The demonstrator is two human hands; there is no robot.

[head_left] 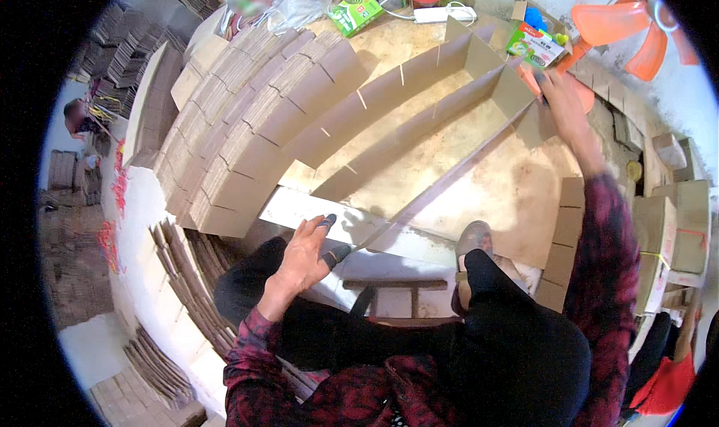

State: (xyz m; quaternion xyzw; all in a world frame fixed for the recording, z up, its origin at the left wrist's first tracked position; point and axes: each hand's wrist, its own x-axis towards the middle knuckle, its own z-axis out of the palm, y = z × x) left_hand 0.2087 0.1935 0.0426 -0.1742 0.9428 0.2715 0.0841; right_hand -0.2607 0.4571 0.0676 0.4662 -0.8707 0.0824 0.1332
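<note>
A long, thin cardboard strip [449, 175] slants from beside my left hand up to my right hand. My left hand [299, 256] is open near its close end, thumb and forefinger spread apart, dark covers on the tips; the thumb is at the strip's end. At the far right my right hand [563, 104] closes its fingers round the strip's far end, by a short cardboard cross piece [536, 124]. Farther left, two more long slotted strips [404, 139] stand on edge, joined to a short cross piece [483, 56] at the far end.
Thick stacks of slotted cardboard strips [262, 113] stand at the left. An orange fan [614, 24], a green box [355, 12] and a white power strip [445, 14] lie along the far side. More strips [563, 240] stand at right; cartons [689, 217] are beyond.
</note>
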